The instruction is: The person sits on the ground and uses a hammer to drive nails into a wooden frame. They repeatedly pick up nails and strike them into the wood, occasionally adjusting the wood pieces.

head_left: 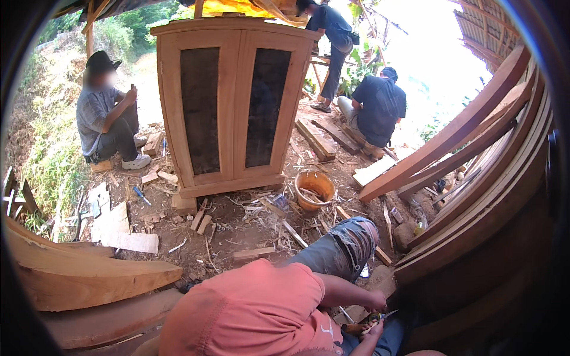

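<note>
My two hands meet low at the right, next to dark curved timber. My left hand [376, 301] reaches out from a pink sleeve with its fingers curled; what lies under them is hidden. Just below it, my right hand [371, 330] grips a small tool [387, 314] whose thin metal tip points right. A small yellowish piece [358, 326] lies by the hands. My knee in torn blue jeans [347, 243] rises above them, and my pink shirt [249, 314] fills the lower middle.
A tall wooden cabinet [231, 101] with two dark door panels stands on the dirt. An orange bucket [314, 188] sits among wood scraps. Curved planks [475, 178] lean at the right, thick timber [83, 279] lies left. One person sits at the left, two work behind.
</note>
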Action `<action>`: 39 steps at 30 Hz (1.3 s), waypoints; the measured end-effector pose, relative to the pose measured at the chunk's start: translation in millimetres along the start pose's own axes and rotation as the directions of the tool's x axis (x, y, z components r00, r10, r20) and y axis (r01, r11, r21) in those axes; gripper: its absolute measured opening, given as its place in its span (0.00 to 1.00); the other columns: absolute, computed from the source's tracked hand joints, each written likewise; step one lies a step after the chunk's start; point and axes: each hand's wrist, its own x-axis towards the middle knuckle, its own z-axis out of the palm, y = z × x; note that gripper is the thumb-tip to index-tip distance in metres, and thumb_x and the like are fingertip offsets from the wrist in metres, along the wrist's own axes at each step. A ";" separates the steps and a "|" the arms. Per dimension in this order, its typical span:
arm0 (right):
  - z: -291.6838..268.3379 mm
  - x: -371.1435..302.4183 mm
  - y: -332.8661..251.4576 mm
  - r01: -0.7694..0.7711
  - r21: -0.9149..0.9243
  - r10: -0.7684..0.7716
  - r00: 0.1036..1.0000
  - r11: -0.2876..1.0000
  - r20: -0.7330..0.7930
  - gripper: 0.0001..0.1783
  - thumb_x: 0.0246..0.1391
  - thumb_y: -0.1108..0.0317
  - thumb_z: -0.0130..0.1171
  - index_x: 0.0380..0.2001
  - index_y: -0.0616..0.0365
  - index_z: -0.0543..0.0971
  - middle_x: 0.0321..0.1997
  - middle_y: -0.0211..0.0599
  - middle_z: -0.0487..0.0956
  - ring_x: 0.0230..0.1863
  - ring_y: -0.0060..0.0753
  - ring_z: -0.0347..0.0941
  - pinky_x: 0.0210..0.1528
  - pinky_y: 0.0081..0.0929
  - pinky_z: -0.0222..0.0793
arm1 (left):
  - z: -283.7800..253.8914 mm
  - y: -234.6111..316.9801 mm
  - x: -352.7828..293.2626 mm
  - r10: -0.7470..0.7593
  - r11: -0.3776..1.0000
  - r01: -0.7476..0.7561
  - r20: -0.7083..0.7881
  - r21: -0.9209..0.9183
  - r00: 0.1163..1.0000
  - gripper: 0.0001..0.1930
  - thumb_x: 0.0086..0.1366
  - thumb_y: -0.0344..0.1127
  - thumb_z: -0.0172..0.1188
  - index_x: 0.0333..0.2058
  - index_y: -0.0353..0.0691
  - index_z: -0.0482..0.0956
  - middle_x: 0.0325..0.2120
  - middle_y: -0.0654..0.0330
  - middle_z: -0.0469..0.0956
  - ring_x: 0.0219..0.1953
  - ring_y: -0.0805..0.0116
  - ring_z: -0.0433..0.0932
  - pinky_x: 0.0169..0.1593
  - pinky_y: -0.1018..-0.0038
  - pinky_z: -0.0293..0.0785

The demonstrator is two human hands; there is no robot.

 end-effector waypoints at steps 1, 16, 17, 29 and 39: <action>1.1 -1.2 0.0 0.010 -0.008 -0.010 1.000 1.000 0.002 0.27 0.70 0.33 0.43 0.29 0.43 0.68 0.15 0.24 0.61 0.14 0.25 0.54 0.16 0.28 0.52 | -0.8 -0.7 2.0 0.001 1.000 0.000 -0.009 0.028 1.000 0.12 0.61 0.40 0.62 0.41 0.47 0.88 0.29 0.63 0.85 0.29 0.68 0.85 0.31 0.68 0.82; 40.1 -25.7 6.9 0.138 -0.140 -0.129 0.989 0.980 0.076 0.27 0.71 0.35 0.45 0.29 0.45 0.68 0.15 0.24 0.63 0.12 0.25 0.58 0.15 0.28 0.54 | -19.9 -3.5 14.7 0.134 0.989 -0.114 -0.229 0.099 0.964 0.17 0.66 0.46 0.67 0.43 0.38 0.87 0.31 0.57 0.84 0.31 0.71 0.82 0.37 0.73 0.80; 42.2 -33.0 7.5 0.190 -0.156 -0.179 0.981 0.969 0.078 0.27 0.71 0.35 0.45 0.29 0.45 0.68 0.16 0.25 0.63 0.12 0.25 0.58 0.15 0.28 0.55 | -22.0 -1.8 14.9 0.088 0.996 -0.079 -0.209 0.050 0.974 0.17 0.67 0.46 0.66 0.46 0.39 0.85 0.35 0.57 0.84 0.35 0.69 0.82 0.39 0.71 0.80; 71.0 -25.6 22.2 0.148 -0.266 -0.097 0.976 0.952 0.194 0.28 0.71 0.36 0.44 0.29 0.47 0.68 0.13 0.25 0.61 0.11 0.25 0.55 0.14 0.29 0.52 | -38.7 2.8 22.9 -0.068 0.935 0.033 -0.087 -0.354 0.994 0.16 0.72 0.44 0.62 0.50 0.41 0.78 0.44 0.59 0.79 0.47 0.66 0.80 0.51 0.68 0.80; 84.8 -35.8 18.2 0.113 -0.199 -0.094 0.990 0.973 0.106 0.27 0.72 0.40 0.47 0.22 0.42 0.66 0.14 0.19 0.59 0.11 0.19 0.53 0.13 0.25 0.44 | -58.7 1.0 19.6 -0.115 0.955 0.095 -0.056 -0.280 0.992 0.13 0.70 0.42 0.63 0.47 0.42 0.82 0.44 0.61 0.84 0.47 0.66 0.82 0.51 0.67 0.77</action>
